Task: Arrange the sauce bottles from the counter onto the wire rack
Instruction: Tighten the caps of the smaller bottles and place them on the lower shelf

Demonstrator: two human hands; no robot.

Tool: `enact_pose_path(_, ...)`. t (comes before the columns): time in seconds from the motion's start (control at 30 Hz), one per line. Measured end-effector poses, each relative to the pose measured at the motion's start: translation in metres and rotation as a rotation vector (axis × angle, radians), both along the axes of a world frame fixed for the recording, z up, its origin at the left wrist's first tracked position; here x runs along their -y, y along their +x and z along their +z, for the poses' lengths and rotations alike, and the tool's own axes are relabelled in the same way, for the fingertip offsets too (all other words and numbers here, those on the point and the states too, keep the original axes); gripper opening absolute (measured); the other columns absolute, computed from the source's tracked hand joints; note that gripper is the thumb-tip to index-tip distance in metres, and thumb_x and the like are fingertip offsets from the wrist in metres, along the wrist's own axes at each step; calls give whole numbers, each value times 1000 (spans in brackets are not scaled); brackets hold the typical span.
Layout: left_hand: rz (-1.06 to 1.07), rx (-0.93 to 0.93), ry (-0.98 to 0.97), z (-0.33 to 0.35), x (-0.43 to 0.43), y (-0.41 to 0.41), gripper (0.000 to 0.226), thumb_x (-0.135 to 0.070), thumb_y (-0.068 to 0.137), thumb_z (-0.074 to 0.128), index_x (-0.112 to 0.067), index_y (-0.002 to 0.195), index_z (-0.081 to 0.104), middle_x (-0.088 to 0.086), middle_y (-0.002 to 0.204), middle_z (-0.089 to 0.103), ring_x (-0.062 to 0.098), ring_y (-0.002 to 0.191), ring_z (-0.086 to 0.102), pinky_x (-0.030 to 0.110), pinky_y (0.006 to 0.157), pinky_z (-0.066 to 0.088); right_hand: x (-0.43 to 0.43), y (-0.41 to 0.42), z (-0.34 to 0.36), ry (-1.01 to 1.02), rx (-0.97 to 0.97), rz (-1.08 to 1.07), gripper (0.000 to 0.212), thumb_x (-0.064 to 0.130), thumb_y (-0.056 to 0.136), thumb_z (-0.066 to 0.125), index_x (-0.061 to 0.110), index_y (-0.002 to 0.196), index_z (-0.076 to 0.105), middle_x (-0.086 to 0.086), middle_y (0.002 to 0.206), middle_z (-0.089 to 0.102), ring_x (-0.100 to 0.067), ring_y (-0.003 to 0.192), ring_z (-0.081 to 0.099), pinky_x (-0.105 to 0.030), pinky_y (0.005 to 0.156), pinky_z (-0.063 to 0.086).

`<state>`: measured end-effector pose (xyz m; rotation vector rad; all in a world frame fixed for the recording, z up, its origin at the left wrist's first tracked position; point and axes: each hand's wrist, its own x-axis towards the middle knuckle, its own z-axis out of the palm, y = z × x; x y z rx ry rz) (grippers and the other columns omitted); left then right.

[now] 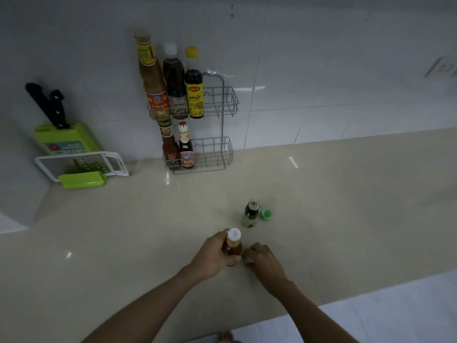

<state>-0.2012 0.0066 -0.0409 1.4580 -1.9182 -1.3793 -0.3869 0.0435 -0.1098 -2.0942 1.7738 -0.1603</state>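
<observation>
While it stands upright on the glossy beige counter, white cap up, the small red sauce bottle sits in the left hand, fingers wrapped round its body; the right hand is loosely curled just beside it, holding nothing I can make out. Behind stands a dark bottle (uncapped, green cap alongside). Five bottles fill the wire rack by the tiled wall

Counter: bottles, cap, grater.
</observation>
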Motion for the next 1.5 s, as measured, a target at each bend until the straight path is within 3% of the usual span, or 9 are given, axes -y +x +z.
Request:
enact_pose_path(0.23, 120, 51, -195, 9, -13, 11, 34, -44, 62, 68, -20, 84, 58, -5, 78, 48, 5, 71, 50, 23, 64, 35, 23, 2, 60, -192, 429, -135, 31, 6, 74, 73, 10, 104, 66, 0, 98, 56, -13, 80, 61, -27, 78, 53)
enact_pose_path(0.33, 165, 0, -213, 22, -14, 19, 32, -43, 62, 63, -21, 83, 54, -6, 78, 43, 7, 68, 50, 20, 62, 35, 40, 6, 118, -296, 470, 58, 33, 3, 72, 76, 10, 103, 68, -2, 100, 64, -3, 80, 57, -5, 77, 42)
enact_pose_path(0.43, 177, -65, -160, 37, -11, 24, 23, -28, 65, 67, -18, 79, 51, 0, 77, 46, 10, 65, 49, 27, 63, 40, 50, 12, 163, -314, 416, 228, 38, 13, 72, 79, 14, 110, 69, 0, 101, 68, -10, 84, 59, -12, 77, 44)
enact_pose_path(0.93, -366, -698, 643, 114, -2, 43, 35, -9, 40, 48, -3, 73, 56, 12, 60, 57, 25, 51, 56, 26, 57, 43, 77, 31, 278, 75, 613, 555, 38, 10, 68, 83, 11, 104, 75, -1, 95, 71, -14, 85, 68, -25, 77, 55)
enact_pose_path(1.03, -444, -777, 677, 116, -5, 42, 36, -20, 40, 62, -5, 73, 57, 10, 60, 57, 24, 51, 57, 26, 58, 43, 69, 37, 283, -17, 403, 602, 24, 26, 77, 77, 13, 96, 70, 6, 85, 67, -7, 76, 63, -25, 69, 54)
enact_pose_path(1.2, -579, -789, 777, 137, -8, 36, 35, -13, 40, 58, -6, 74, 58, 9, 61, 58, 23, 52, 59, 26, 58, 42, 55, 47, 278, -657, 75, 825, 35, 34, 99, 29, 18, 70, 40, -1, 58, 47, -20, 55, 42, -32, 44, 36)
enact_pose_path(1.3, -178, -534, 376, 142, -7, 29, 20, -9, 46, 55, -5, 66, 57, 15, 58, 56, 25, 49, 53, 34, 58, 45, 62, 50, 273, -773, -105, 552, 30, 28, 87, 42, 15, 60, 49, -5, 45, 48, -29, 39, 44, -24, 39, 20)
enact_pose_path(1.4, 208, 124, -112, 127, -4, 30, 19, -29, 48, 65, -18, 60, 55, 6, 53, 61, 22, 51, 54, 38, 58, 49, 59, 61, 249, -486, -410, 336, 24, 19, 86, 53, 7, 108, 53, -16, 82, 61, -34, 68, 61, -33, 51, 35)
enact_pose_path(1.5, -7, -191, 88, 125, -2, 38, 12, -16, 49, 63, -12, 59, 58, 16, 56, 55, 25, 50, 52, 37, 56, 47, 52, 57, 250, -313, -222, 397, 54, 48, 92, 12, 21, 110, 54, -9, 81, 57, -30, 71, 51, -36, 61, 34)
